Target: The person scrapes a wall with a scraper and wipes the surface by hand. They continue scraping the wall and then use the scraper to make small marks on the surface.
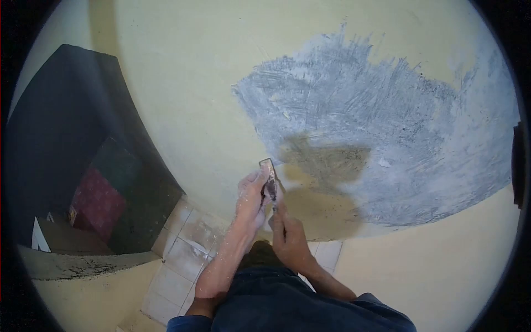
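Closest to the lens was the dark blue denim clothing, right at the bottom, well below the rough grey scraped patch on the pale yellow plaster wall. Both hands met just under that patch's lower left edge. Right hand was wrapped tight round the handle end of a narrow metal scraper, and left hand was closed on the blade from the side, fingers pinching it. So both were gripping, no spread fingers.

Scraper's long axis ran pretty much straight up and down in the view, leaning a touch left. Its flat shiny tip pointed up at the patch's lower edge and the handle pointed back toward the denim. Couldn't tell if the tip actually touched the wall.

Patch itself looked streaky and scratchy, with a ragged outline and a darker area near the tool. Left forearm was speckled with white dust. Down-left of the patch sat glossy off-white square floor tiles, dusty too, and further left a dark doorway opening.
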`<action>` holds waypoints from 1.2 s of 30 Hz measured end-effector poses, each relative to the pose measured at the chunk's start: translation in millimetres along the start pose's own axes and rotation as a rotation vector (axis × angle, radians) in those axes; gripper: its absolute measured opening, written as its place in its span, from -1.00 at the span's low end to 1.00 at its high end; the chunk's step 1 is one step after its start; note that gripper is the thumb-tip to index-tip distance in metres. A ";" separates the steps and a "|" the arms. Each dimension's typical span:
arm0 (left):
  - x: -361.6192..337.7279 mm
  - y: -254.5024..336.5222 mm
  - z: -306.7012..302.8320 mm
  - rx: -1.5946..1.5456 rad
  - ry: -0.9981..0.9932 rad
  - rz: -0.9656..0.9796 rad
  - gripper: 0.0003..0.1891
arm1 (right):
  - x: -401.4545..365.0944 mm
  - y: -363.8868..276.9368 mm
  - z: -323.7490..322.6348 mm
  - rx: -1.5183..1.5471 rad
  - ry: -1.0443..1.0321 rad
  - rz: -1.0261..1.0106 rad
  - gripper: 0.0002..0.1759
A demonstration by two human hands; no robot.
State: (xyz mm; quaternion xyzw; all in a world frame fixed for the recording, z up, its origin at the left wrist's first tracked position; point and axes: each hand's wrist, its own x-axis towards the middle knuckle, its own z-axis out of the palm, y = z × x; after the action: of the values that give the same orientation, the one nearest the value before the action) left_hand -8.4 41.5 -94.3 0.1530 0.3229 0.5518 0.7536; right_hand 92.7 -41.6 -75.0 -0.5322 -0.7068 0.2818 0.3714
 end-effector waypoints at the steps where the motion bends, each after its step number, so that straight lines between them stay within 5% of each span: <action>1: -4.3 -3.5 8.7 -0.016 0.094 -0.043 -0.74 | -2.8 -7.2 -6.3 0.035 -0.003 0.043 -0.48; 2: -4.9 -3.6 14.2 -0.029 0.179 -0.082 -0.74 | -1.9 -11.4 -9.5 0.067 0.001 0.080 -0.47; 6: 8.2 4.4 -5.3 -0.051 -0.088 0.008 -0.78 | 1.7 -1.2 0.9 -0.006 0.011 0.028 -0.48; 9: 3.5 -11.5 -8.4 0.093 0.037 -0.040 -0.76 | -3.9 2.7 6.2 0.011 0.031 0.051 -0.48; 14: 3.3 0.1 -9.7 -0.024 -0.067 -0.053 -0.75 | -3.4 -3.5 13.6 0.023 0.059 0.019 -0.50; 17: 2.3 -9.1 0.3 -0.045 0.085 -0.021 -0.77 | -4.3 -9.2 3.7 0.074 0.067 0.109 -0.50; 18: -0.4 -10.9 -8.6 0.002 -0.029 -0.046 -0.76 | -3.6 -5.6 5.5 0.037 0.075 0.057 -0.51; 22: 1.1 10.2 4.6 -0.050 0.060 -0.057 -0.76 | -4.1 12.2 22.1 -0.124 0.115 -0.079 -0.55; 25: 14.3 -17.7 -24.8 0.232 0.074 -0.030 -0.67 | -14.6 0.2 18.9 -0.005 0.121 0.014 -0.56; 29: 12.5 -11.1 -11.6 -0.004 0.050 -0.092 -0.64 | -8.8 0.4 26.1 -0.074 0.128 -0.085 -0.41; 36: 6.4 -4.1 -13.1 0.137 0.016 0.056 -0.71 | 0.3 5.1 14.4 0.079 0.091 0.064 -0.44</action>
State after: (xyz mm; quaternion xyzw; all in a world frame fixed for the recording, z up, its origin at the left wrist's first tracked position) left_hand -12.8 44.5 -108.5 0.2087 0.3615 0.5505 0.7230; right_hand 83.6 -40.0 -87.1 -0.5518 -0.6600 0.2965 0.4147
